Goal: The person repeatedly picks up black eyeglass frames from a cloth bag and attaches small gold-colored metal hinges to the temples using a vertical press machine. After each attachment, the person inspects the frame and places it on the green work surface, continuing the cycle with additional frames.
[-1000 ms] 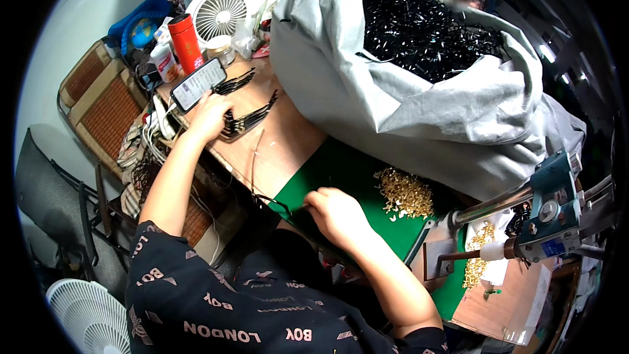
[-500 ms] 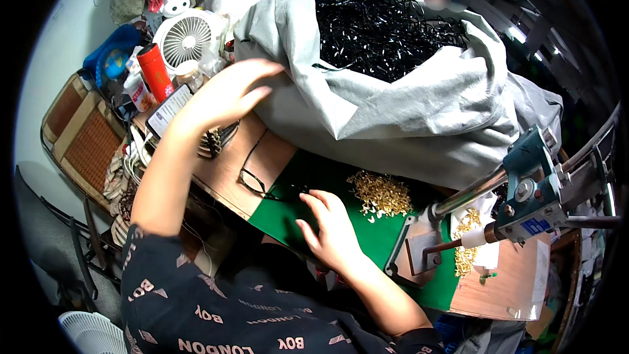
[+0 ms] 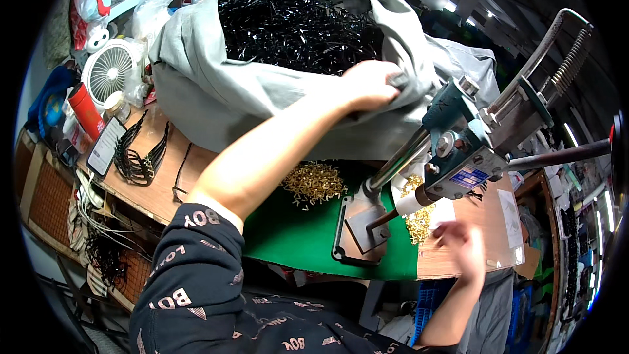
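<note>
My left hand [image 3: 372, 85] reaches across to the front right of a large grey cloth sack [image 3: 262, 98]. Its fingers are closed around a bunched fold of the cloth. Shiny black strips [image 3: 295, 26] are heaped in the sack's open mouth. My right hand [image 3: 465, 249] hovers at the right end of the table, beside a small spread of gold metal pieces [image 3: 418, 224]. Motion smears its fingers, so what they hold does not show. Between my hands stands a teal lever press [image 3: 458, 137] on a green mat [image 3: 288, 239].
A pile of gold pieces [image 3: 314, 182] lies on the mat under my left forearm. Left on the table are bundled black strips [image 3: 141, 157], a phone [image 3: 105, 147], a red bottle [image 3: 85, 108] and a white fan [image 3: 111, 73]. The press's lever [image 3: 563, 155] sticks out right.
The view has swung to the right. My left hand has gone from the sack's left side to a fold at its right. My right hand has left the mat for the table's right end.
</note>
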`<state>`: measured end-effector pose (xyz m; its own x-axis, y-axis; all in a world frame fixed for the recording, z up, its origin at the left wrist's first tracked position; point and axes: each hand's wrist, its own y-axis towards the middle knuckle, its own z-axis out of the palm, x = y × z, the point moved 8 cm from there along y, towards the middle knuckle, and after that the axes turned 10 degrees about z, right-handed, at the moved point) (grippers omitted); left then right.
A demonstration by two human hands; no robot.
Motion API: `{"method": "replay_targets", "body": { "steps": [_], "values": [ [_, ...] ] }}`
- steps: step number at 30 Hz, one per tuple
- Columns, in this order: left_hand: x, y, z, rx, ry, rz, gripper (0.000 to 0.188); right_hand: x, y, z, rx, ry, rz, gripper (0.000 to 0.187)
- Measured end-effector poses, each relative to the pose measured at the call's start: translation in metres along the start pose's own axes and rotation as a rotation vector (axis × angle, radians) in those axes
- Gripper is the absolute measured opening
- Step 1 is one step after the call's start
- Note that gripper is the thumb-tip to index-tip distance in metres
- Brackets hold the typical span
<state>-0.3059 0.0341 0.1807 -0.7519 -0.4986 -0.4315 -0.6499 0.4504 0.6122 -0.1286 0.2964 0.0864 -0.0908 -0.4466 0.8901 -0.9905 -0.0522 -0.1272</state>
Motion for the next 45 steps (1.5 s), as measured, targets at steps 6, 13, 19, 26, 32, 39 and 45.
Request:
{"method": "replay_targets", "body": {
  "steps": [6,13,19,26,32,39,45],
  "values": [
    [-0.039,0.001,0.068,-0.026,0.292,0.469,0.020,0.021,0.165,-0.100,-0.124,0.458,-0.295,0.027],
    [-0.021,-0.002,0.073,0.107,0.602,0.384,0.033,0.133,0.268,0.002,-0.284,-0.410,-0.319,0.021],
    [-0.011,0.007,-0.006,-0.093,0.570,-0.018,0.053,0.146,0.315,-0.024,-0.212,-0.325,-0.367,0.024],
    [-0.030,0.033,0.090,0.615,0.103,0.209,0.035,0.062,0.203,-0.039,-0.257,-0.018,-0.336,0.025],
    [0.013,0.029,0.093,0.722,-0.119,0.022,0.046,0.052,0.188,-0.016,-0.216,-0.014,-0.300,0.026],
    [-0.003,0.028,0.095,0.636,-0.060,0.209,0.038,0.040,0.141,0.007,-0.190,0.008,-0.273,0.029],
    [0.000,0.014,0.083,0.472,-0.146,0.218,0.044,0.054,0.148,0.017,-0.184,-0.031,-0.291,0.032]
  ]
}}
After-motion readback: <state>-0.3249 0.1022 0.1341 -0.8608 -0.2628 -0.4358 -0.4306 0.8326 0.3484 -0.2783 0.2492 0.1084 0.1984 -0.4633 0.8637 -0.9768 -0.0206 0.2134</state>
